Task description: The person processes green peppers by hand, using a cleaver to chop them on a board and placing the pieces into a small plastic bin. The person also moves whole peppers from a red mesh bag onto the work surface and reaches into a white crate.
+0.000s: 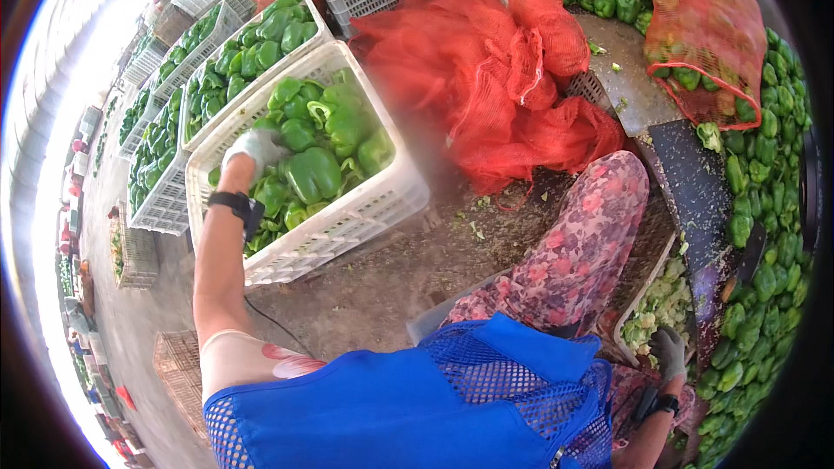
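My left hand (pixel 255 150), in a pale glove, reaches into a white plastic crate (pixel 339 228) partly filled with green bell peppers (pixel 313 174). Its fingers are down among the peppers at the crate's left side, and whether they grip one is hidden. My right hand (pixel 668 348), in a grey glove, is low at the right by my leg, over the edge of a tray (pixel 645 293) of pale green pepper trimmings (pixel 659 305). No pepper shows in it, though its palm side is hard to see.
Red mesh bags (pixel 482 78) lie heaped beyond my knee. More pepper crates (pixel 247 58) stand at the upper left. At the right, a long pile of peppers (pixel 769 273) borders a dark board (pixel 690 176), with a knife (pixel 751 254) on the pile and a filled red net bag (pixel 707 32) above.
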{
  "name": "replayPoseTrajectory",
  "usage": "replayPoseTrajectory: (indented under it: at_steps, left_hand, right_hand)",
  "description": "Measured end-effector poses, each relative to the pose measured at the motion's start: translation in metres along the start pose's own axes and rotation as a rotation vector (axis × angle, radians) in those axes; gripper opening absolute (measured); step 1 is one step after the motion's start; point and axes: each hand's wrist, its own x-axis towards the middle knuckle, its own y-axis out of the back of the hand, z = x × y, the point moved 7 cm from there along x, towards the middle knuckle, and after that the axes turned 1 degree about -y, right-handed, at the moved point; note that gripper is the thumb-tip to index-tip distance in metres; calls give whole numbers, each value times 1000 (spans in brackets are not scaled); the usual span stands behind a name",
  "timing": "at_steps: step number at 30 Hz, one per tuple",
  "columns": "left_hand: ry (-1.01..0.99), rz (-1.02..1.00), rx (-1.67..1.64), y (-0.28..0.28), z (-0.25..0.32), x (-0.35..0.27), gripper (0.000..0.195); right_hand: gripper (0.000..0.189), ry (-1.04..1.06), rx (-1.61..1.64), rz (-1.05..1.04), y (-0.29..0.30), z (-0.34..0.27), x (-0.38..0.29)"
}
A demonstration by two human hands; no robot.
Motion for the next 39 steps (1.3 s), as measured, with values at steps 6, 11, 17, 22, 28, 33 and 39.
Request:
replayPoseTrajectory:
  at_steps: [6,11,17,22,28,33,39]
  left_hand:
    - [166,481,-218,60,6,59,67]
    - [172,446,-227,22,3,98,82]
    - [335,597,-778,13,-77,91,57]
    - [45,1048,-580,45,-24,55,55]
    - [-215,279,-221,17,103,69,73]
    - [-388,45,111,-5,91,75,58]
    - [-451,97,567,-58,101,91,63]
  right_hand:
    - [38,-8,87,29,16,12,-4]
    - [39,-41,65,92,23,31,-12]
    - [36,-17,50,47,17,22,-10]
    - [35,-41,46,9,12,17,-3]
    - [36,-16,-40,73,-4,6,-7]
    - [33,284,-263,21,-21,-27,-31]
    - [42,157,-355,123,-19,-25,-26]
